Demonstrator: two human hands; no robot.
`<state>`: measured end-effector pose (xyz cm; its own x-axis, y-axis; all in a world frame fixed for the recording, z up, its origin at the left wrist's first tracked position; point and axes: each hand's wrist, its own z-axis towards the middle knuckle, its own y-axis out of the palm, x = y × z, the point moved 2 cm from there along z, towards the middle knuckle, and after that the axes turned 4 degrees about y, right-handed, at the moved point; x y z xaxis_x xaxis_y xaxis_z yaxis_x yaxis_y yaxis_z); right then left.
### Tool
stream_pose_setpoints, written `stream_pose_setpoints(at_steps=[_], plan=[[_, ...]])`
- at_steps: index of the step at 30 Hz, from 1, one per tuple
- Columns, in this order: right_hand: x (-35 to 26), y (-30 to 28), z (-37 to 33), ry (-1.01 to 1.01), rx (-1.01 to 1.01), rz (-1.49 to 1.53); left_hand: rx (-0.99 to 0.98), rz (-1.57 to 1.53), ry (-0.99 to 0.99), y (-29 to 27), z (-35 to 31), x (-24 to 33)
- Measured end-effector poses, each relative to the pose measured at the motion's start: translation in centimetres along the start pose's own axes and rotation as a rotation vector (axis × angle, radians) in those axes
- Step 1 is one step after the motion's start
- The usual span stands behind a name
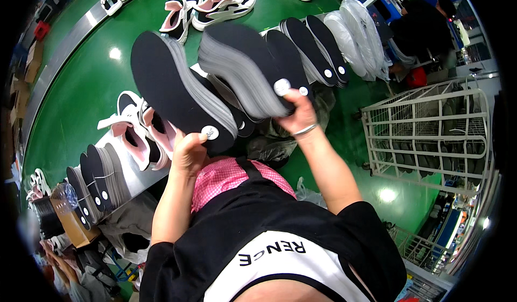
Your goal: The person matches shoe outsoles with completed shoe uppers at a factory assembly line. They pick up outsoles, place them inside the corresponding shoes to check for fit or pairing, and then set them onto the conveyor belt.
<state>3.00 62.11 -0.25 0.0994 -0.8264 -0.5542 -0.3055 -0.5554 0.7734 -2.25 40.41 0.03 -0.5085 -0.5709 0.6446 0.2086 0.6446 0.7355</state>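
My left hand (188,154) is closed on the heel end of a thick stack of black insoles (164,81), its thumb beside a round white sticker. In my right hand (299,114) is a second stack of black insoles (237,46), also gripped at the heel end, with the thumb by its sticker. The right stack's layers look bowed and slightly blurred. Both stacks are raised side by side with their toe ends pointing away from me. More insole stacks (309,49) lie just beyond my right hand, partly covered by the held one.
Several black, white and pink sneakers (223,8) stand on the green conveyor belt (81,75). At the left lie more insole stacks (113,175) and an open cardboard box (75,221). Clear plastic bags (355,38) and a white wire cart (425,135) are at the right; a person (420,27) sits beyond.
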Motion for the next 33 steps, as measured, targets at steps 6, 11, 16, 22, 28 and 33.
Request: stream_pose_setpoints(at_steps=[6, 11, 16, 22, 28, 33], plan=[[-8.0, -2.9, -0.7, -0.085, 0.053, -0.005, -0.124, 0.052, -0.07, 3.7, 3.4, -2.8], [-8.8, -11.4, 0.6, 0.068, 0.45, -0.01, 0.002, 0.2, -0.236, 6.3, 8.9, -9.8], [-7.8, -13.1, 0.3, 0.126, 0.402, -0.204, 0.183, 0.225, -0.33, 5.4, 11.4, -15.4], [-9.4, -12.1, -0.8, -0.042, 0.33, 0.036, 0.148, -0.115, -0.294, 3.6, 11.2, -14.8], [-10.5, -12.2, -1.2, -0.107, 0.25, 0.015, 0.1, -0.108, -0.333, 2.9, 11.8, -15.8], [-10.9, -13.0, -1.1, -0.111, 0.207, 0.019, 0.117, -0.121, -0.327, 3.1, 11.9, -15.8]])
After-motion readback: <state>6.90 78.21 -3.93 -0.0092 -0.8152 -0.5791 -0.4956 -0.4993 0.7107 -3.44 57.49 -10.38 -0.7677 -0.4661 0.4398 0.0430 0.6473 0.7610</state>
